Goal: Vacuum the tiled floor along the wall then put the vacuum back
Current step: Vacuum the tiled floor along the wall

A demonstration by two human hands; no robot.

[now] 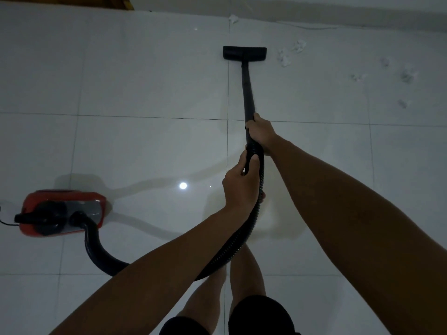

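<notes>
We are mid-sweep along the wall (pixel 314 3): our right hand (pixel 260 131) grips the black wand (pixel 248 93), our left hand (pixel 238 182) curls round the ribbed hose (pixel 254 213). The floor head (pixel 244 53) sits flat on the tile; paper scraps (pixel 285 58) lie just right of it, so next we likely swing right, while the red canister (pixel 61 212) waits well left

The left forearm (pixel 154 269) covers a stretch of the hose (pixel 251 223), and the hands hide where hose meets wand (pixel 248 93). The cord (pixel 6 222) behind the vacuum (pixel 63 211) runs off the left edge. The white scraps (pixel 285 58) near the wall (pixel 314 2) are too blurred to identify. The feet are cut off below.
</notes>
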